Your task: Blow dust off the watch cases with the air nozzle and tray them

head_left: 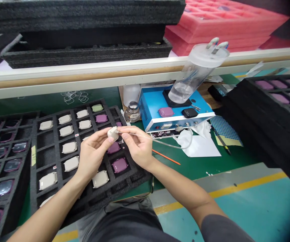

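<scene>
Just between the hands [93, 148]; beige case [112, 134], left-held

A worker in a dark charcoal short-sleeved top is seen from the wearer's own viewpoint. The right sleeve [222, 228], plain and loosely cut, ends in a straight edge around the upper arm at the lower right of the frame. The shirt front [134, 228], the same dark shade, fills the bottom centre in soft, rounded folds. Above and to the left of it appear grey trousers [144, 204], lighter than the top and creased across the lap. The left forearm [56, 211] and right forearm [185, 191] are bare, slim and tapering, leading to an ungloved left hand [94, 148] and right hand [139, 146].
</scene>
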`<action>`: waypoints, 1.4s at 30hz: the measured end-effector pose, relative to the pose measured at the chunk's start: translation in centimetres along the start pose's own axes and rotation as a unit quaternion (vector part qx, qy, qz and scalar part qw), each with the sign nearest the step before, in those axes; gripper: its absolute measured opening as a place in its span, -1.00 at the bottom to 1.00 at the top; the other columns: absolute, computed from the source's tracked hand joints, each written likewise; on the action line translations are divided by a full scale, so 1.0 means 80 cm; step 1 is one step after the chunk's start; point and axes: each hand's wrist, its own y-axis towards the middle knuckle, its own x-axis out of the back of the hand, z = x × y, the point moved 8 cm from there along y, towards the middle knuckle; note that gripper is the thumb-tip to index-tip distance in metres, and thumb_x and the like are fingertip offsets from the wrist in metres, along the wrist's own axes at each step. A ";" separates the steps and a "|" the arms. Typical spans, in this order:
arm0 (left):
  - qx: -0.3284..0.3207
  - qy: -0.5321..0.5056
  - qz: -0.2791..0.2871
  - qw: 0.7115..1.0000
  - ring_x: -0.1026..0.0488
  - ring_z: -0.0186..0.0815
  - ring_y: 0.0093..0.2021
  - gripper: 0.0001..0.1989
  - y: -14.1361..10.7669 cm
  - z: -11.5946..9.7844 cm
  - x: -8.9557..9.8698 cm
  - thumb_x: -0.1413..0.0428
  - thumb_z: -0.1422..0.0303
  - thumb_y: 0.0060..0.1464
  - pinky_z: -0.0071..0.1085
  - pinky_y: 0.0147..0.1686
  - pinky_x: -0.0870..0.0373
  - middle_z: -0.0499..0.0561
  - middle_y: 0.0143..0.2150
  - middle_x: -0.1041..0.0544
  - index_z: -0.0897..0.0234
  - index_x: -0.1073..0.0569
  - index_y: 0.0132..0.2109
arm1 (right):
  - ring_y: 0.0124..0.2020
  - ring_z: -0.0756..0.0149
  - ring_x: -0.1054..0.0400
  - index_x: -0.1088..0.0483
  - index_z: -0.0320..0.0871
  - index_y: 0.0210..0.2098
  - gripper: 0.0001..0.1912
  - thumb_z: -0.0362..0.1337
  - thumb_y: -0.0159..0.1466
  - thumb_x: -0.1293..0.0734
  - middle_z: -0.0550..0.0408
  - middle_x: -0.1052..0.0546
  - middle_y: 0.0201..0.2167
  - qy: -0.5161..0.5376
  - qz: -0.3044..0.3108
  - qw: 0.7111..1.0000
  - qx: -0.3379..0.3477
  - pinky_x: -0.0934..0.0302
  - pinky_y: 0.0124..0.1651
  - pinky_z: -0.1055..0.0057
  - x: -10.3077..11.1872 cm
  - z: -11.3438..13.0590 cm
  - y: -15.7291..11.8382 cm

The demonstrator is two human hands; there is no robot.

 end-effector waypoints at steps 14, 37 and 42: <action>0.009 -0.008 -0.010 1.000 -0.60 -0.07 0.09 -0.58 -0.002 0.004 0.002 -0.42 0.20 0.01 -0.15 0.20 -0.48 0.13 0.07 -0.67 0.21 -0.64 0.02 | -0.09 0.27 -0.59 -0.57 -0.06 -0.18 -0.88 -0.24 0.40 -0.35 0.04 -0.67 -0.14 0.007 -0.001 1.000 -0.002 -0.54 0.02 0.28 -0.001 0.000 -0.001; 0.010 -0.006 -0.017 1.000 -0.60 -0.06 0.11 -0.58 -0.002 0.003 0.002 -0.42 0.21 0.01 -0.13 0.22 -0.48 0.15 0.07 -0.66 0.26 -0.65 0.01 | -0.08 0.27 -0.57 -0.57 -0.07 -0.18 -0.88 -0.27 0.39 -0.35 0.04 -0.66 -0.15 0.011 0.006 1.000 -0.017 -0.50 0.05 0.27 -0.002 0.000 -0.003; 0.011 -0.010 -0.015 1.000 -0.60 -0.07 0.11 -0.59 -0.003 0.005 0.002 -0.42 0.23 0.02 -0.15 0.21 -0.49 0.14 0.07 -0.67 0.25 -0.65 0.01 | -0.08 0.28 -0.57 -0.58 -0.07 -0.17 -0.88 -0.32 0.39 -0.36 0.04 -0.66 -0.14 0.017 0.005 1.000 -0.016 -0.50 0.04 0.28 -0.002 0.000 -0.003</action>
